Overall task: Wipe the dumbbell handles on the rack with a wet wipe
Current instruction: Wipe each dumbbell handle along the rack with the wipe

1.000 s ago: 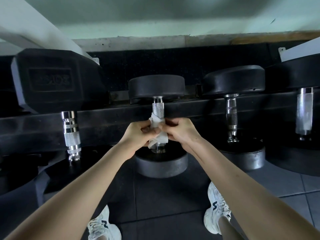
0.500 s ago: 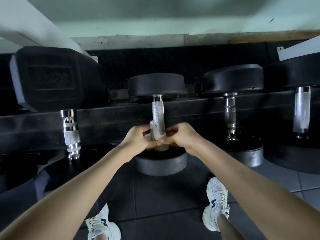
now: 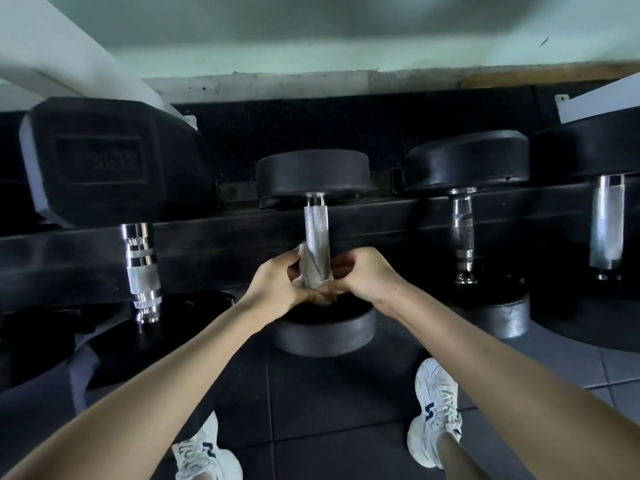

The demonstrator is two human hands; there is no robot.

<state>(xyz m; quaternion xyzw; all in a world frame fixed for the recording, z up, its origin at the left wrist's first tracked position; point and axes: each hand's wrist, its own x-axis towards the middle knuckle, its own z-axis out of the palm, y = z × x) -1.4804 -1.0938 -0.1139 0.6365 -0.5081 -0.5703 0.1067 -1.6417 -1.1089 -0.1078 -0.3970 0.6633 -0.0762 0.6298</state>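
A round black dumbbell lies on the black rack (image 3: 225, 233) in the middle, its knurled chrome handle (image 3: 316, 226) pointing toward me. A greyish wet wipe (image 3: 308, 271) is wrapped round the near end of that handle. My left hand (image 3: 277, 285) and my right hand (image 3: 363, 275) grip the wipe from either side, fingers curled round it and the handle. The handle's near end and part of the wipe are hidden under my fingers.
A large hexagonal dumbbell with a chrome handle (image 3: 140, 271) sits to the left. To the right are two more dumbbells, one handle (image 3: 462, 233) nearer and another handle (image 3: 606, 226) at the far right. My white shoes (image 3: 436, 414) stand on dark floor tiles below.
Both hands have slid with the wipe down the handle toward its near end, baring more of the knurled chrome above them.
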